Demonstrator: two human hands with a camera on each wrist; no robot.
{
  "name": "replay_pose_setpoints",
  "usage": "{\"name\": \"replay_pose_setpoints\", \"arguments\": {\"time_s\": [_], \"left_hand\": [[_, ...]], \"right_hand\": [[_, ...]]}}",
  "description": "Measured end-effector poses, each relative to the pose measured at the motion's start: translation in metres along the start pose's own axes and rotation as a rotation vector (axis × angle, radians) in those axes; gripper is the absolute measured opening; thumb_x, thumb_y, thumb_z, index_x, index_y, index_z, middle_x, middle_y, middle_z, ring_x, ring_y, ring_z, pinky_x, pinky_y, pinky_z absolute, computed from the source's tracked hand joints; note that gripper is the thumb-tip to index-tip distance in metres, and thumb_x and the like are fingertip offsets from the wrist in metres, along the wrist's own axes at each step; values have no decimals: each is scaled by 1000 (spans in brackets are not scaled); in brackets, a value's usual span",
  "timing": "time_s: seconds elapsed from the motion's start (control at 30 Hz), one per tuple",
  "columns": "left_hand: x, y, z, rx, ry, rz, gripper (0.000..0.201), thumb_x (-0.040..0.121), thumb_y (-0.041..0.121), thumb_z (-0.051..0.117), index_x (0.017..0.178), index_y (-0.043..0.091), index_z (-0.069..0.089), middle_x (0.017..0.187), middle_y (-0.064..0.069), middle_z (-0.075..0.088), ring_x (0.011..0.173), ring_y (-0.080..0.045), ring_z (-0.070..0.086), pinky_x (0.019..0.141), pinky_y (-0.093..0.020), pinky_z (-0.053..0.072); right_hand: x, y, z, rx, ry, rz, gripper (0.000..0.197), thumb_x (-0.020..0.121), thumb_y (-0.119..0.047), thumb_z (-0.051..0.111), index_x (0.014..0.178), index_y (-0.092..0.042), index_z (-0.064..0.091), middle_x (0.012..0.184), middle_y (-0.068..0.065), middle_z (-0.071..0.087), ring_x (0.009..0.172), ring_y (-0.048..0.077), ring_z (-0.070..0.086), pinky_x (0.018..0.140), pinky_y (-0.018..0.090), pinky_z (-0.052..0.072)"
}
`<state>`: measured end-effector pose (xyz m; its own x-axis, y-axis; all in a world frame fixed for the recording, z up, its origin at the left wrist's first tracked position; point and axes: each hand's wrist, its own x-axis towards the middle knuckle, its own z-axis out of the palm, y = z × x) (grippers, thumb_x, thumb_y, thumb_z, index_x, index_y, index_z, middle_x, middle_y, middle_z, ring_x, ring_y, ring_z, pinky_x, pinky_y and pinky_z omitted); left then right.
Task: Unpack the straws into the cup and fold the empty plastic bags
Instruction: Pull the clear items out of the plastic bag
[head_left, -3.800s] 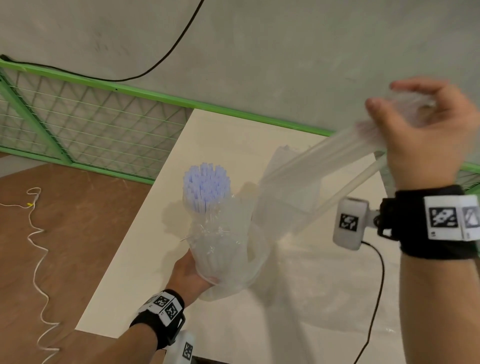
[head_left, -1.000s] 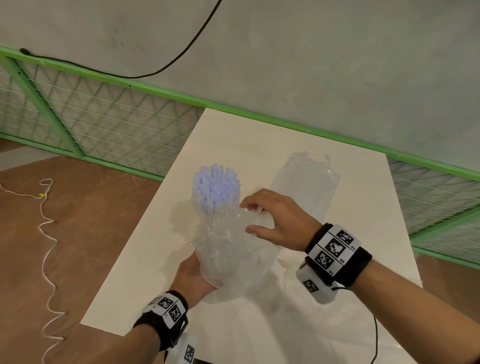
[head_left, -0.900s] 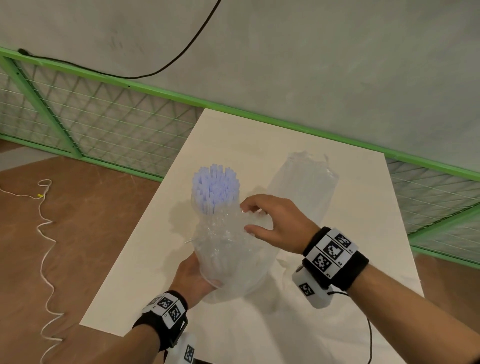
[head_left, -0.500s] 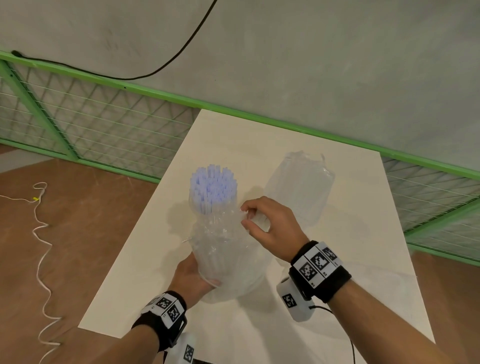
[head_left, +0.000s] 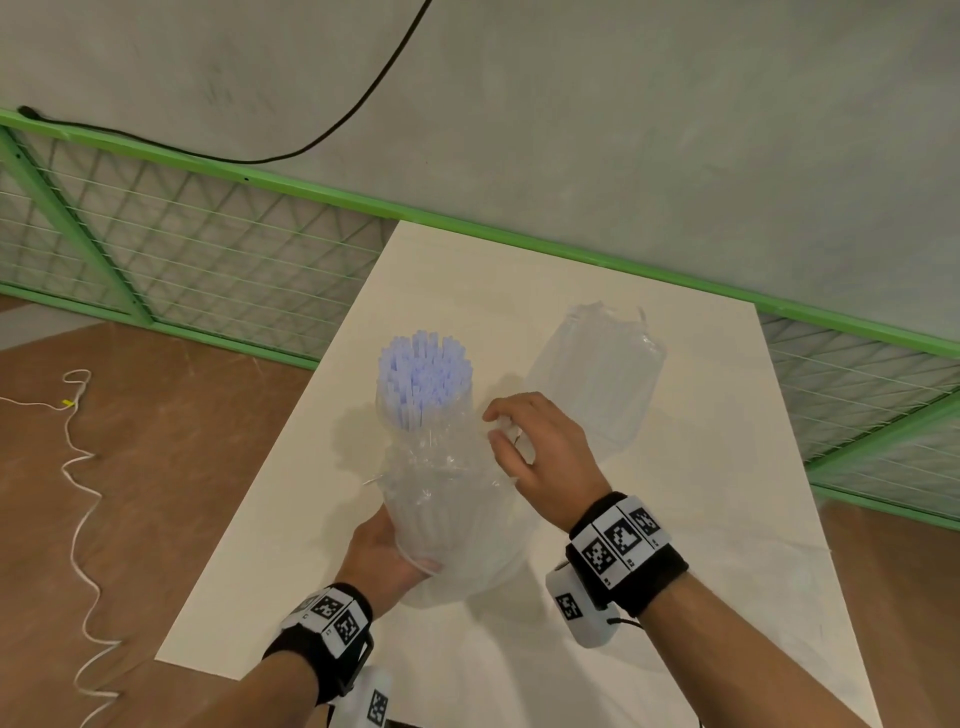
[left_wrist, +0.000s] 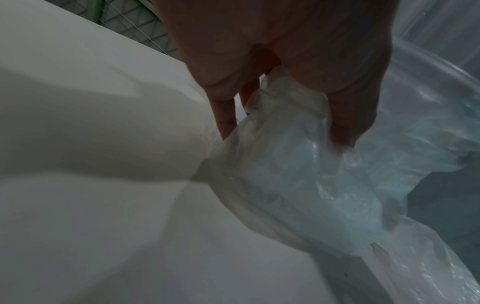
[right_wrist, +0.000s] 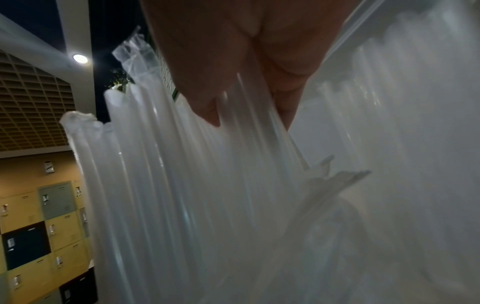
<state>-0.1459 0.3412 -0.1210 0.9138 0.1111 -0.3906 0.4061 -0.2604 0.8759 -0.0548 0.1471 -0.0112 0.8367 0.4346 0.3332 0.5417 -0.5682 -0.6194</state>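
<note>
A clear plastic bag (head_left: 441, 499) full of white straws (head_left: 423, 374) stands upright over the table. My left hand (head_left: 389, 551) grips its bottom end, fingers and thumb curled into the plastic (left_wrist: 285, 164). My right hand (head_left: 501, 428) is at the bag's upper right side, just below the straw tops. In the right wrist view its thumb and fingers (right_wrist: 207, 111) pinch a few thin wrapped straws (right_wrist: 246, 127). Behind it on the table is a clear cup (head_left: 597, 374) with pale straws inside.
The white table (head_left: 701, 493) ends close on the left and at the near edge by my left wrist. A green mesh fence (head_left: 208, 260) runs behind it along a grey wall. A white cord (head_left: 78, 467) lies on the brown floor at the left.
My right hand, earlier raised with a bunch of straws near the cup, has come down to the bag, and its fingers have closed on straws there. The left hand has kept its hold.
</note>
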Motion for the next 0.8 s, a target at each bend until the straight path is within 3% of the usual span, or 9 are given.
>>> {"name": "replay_pose_setpoints", "arguments": {"time_s": [0.1, 0.33, 0.5, 0.6, 0.67, 0.73, 0.8], "left_hand": [[0, 0, -1, 5, 5, 12, 61, 60, 10, 89, 106, 37, 59, 89, 16, 71, 82, 12, 64, 65, -6, 48], [1, -1, -1, 22, 0, 22, 63, 62, 10, 88, 101, 47, 55, 85, 22, 70, 84, 10, 65, 65, -6, 48], [1, -1, -1, 3, -7, 11, 63, 61, 14, 89, 106, 43, 57, 92, 15, 72, 90, 3, 66, 71, -11, 48], [2, -1, 0, -29, -6, -3, 62, 59, 14, 90, 105, 41, 59, 90, 14, 73, 90, 0, 67, 71, -12, 49], [2, -2, 0, -49, -6, -14, 64, 53, 17, 91, 105, 39, 60, 91, 13, 73, 91, -2, 67, 72, -14, 49], [3, -3, 1, -64, -6, -18, 68, 44, 29, 88, 105, 39, 60, 92, 12, 74, 91, -3, 68, 73, -15, 50], [4, -3, 1, -63, -1, -18, 70, 39, 35, 85, 104, 39, 60, 92, 11, 73, 91, -3, 67, 74, -15, 49]], "right_hand": [[3, 1, -7, 24, -62, 14, 14, 93, -19, 65, 107, -16, 67, 95, -7, 68, 84, 5, 59, 79, 14, 44], [17, -6, -37, 147, 86, 59, 20, 87, -15, 73, 107, -14, 71, 90, -5, 73, 87, 6, 69, 83, 21, 54], [30, -14, -72, 191, 145, 61, 21, 84, -10, 76, 104, -13, 72, 90, 0, 74, 90, 1, 69, 84, 13, 49], [38, -16, -95, 239, 177, 72, 21, 83, -12, 76, 104, -17, 72, 92, -1, 75, 90, 11, 72, 87, 34, 56], [42, -18, -112, 268, 216, 66, 22, 84, -11, 75, 105, -16, 71, 91, 3, 75, 84, 20, 73, 82, 45, 59], [49, -22, -135, 322, 267, 47, 21, 86, -7, 72, 107, -11, 69, 88, 7, 75, 77, 25, 73, 76, 47, 60], [56, -28, -164, 325, 345, 8, 23, 87, -8, 72, 110, -7, 66, 84, 0, 75, 72, 22, 73, 72, 43, 60]]}}
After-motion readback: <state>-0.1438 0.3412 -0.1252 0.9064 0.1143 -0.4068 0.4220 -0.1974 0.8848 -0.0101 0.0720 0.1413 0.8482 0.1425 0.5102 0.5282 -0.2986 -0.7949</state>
